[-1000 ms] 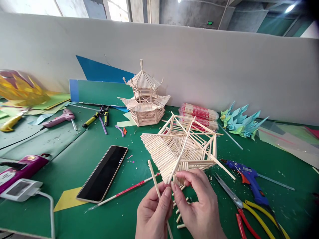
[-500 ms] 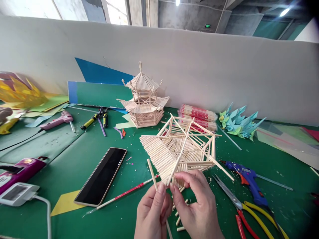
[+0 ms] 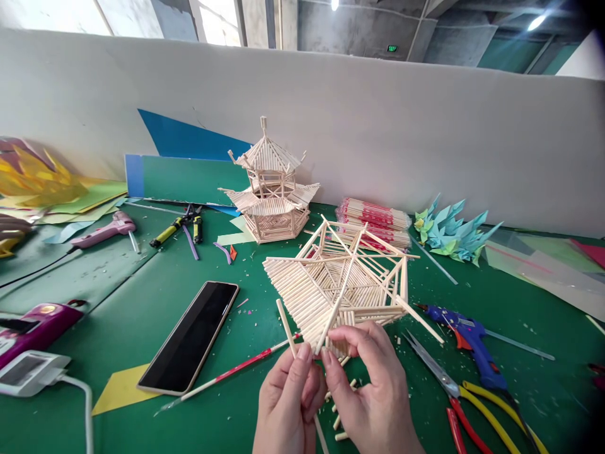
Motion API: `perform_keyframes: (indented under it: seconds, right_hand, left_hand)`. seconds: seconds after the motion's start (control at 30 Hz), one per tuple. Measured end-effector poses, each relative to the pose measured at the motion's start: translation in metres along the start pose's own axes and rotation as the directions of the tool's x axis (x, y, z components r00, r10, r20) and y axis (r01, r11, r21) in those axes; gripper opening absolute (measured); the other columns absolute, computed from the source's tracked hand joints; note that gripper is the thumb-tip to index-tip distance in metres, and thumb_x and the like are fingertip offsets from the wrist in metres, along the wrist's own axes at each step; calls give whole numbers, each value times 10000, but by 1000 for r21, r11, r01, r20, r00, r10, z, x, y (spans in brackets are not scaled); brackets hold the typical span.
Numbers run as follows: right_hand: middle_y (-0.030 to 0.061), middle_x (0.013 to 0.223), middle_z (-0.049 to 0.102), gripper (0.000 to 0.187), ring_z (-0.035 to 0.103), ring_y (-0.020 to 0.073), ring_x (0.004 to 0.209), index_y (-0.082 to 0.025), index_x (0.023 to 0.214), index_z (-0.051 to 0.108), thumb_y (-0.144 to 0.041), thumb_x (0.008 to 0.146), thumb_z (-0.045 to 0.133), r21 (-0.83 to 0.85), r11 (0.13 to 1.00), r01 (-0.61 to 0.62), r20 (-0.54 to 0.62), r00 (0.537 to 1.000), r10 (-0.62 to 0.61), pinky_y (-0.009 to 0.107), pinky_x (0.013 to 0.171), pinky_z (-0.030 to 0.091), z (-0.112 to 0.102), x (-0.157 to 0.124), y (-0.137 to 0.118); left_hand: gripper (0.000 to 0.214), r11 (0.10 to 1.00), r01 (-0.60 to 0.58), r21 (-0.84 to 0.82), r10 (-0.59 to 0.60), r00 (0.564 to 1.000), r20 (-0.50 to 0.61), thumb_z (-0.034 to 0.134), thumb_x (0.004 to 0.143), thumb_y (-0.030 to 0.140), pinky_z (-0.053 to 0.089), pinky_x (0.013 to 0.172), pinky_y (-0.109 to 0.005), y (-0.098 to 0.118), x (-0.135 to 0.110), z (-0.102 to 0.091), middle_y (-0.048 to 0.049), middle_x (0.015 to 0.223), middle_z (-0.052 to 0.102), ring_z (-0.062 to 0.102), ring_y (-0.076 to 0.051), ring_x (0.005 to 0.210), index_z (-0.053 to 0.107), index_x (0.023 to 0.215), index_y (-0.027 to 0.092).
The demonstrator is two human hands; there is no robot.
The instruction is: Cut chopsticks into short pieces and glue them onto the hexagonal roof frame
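My left hand (image 3: 290, 394) is closed around a thin wooden stick (image 3: 286, 325), which slants up past the thumb and shows again below the fingers. Its thumb tip meets the near corner of a half-roofed pagoda model (image 3: 307, 296) made of sticks. At that same corner, my right hand (image 3: 371, 378) pinches the end of the slanting roof stick with thumb and forefinger; whether a small piece lies between them is hidden. Slats cover the model's left roof side, while its right side shows bare frame. Short cut sticks (image 3: 341, 435) lie under my right hand.
A two-tiered stick pagoda (image 3: 274, 202) stands behind, beside packed stick bundles (image 3: 373, 221). At right lie a blue glue gun (image 3: 467, 334) and pliers (image 3: 444, 378) with red and yellow handles. A phone (image 3: 191, 334) and a red-wrapped stick (image 3: 246, 362) lie left. Another person's hand (image 3: 12, 230) shows far left.
Both hands keep almost the same pose at the model's corner. The view has shifted slightly, and the other person's hand at far left has moved a little.
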State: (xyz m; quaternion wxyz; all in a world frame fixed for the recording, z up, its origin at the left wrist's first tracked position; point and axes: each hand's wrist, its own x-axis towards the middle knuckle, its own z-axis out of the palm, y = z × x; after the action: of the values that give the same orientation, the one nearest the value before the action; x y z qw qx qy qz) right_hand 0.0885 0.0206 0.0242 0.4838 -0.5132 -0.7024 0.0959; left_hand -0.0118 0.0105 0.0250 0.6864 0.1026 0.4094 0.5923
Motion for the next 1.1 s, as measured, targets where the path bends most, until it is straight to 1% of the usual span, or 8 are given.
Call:
perform_keyframes:
  seconds: [0.13,0.27,0.4,0.5,0.67,0.8,0.93,1.1]
  right_hand:
    - [30,755,535,154,492,170,684,-181,914,546,-142,767,571,-4,1000,-1,0,1000,1,316,590,436,0,0,-1]
    - [30,758,536,158,500,174,684,-184,919,549,-149,766,574,-3,1000,-2,3,1000,2,320,590,439,-2,0,-1]
    - [48,803,544,218,525,189,728,-175,965,553,-142,752,583,3,1000,18,18,1000,-18,334,613,453,-4,1,0]
    - [53,807,538,212,524,193,739,-179,958,574,-128,752,576,-8,1000,17,10,1000,-17,348,625,452,-5,1,-2]
    - [54,785,532,179,512,191,722,-178,922,592,-120,753,579,-25,999,20,4,1000,-20,353,610,441,-5,2,-5]
    - [50,771,524,160,502,190,703,-185,886,603,-128,736,600,-74,997,32,-6,999,-33,353,599,424,-5,4,-6]
    - [50,771,520,153,500,194,706,-187,873,608,-137,729,599,-90,995,40,0,999,-40,356,603,422,-7,4,-6]
    - [46,761,518,139,503,196,699,-194,858,605,-143,730,589,-93,995,33,3,999,-33,348,594,421,-6,5,-6]
  left_hand:
    - [404,1000,5,9,-5,1000,6,723,645,366,207,405,-163,-1,1,-1,65,414,353,218,-43,426,460,440,137]
    - [402,1000,11,11,-11,1000,-3,724,643,364,201,402,-161,0,1,-1,67,412,353,205,-44,428,454,448,139]
    - [384,1000,3,7,-3,1000,-14,735,633,346,208,403,-160,1,0,1,68,413,354,200,-45,432,461,460,141]
    - [348,1000,-2,9,2,1000,-4,722,650,348,216,406,-165,1,-1,2,63,415,361,212,-50,435,498,485,138]
    - [260,1000,-2,17,2,1000,16,686,693,352,221,404,-170,0,-2,1,60,420,367,222,-57,433,584,587,138]
    - [265,1000,19,6,-19,1000,23,695,688,335,231,405,-160,2,-3,2,62,425,368,223,-54,435,567,560,141]
    - [344,1000,21,0,-21,999,29,726,651,327,234,405,-149,3,-4,3,62,427,369,222,-47,438,497,478,137]
    - [350,1000,22,-9,-22,1000,10,750,620,314,242,399,-139,4,-4,5,63,422,376,224,-43,434,488,470,137]
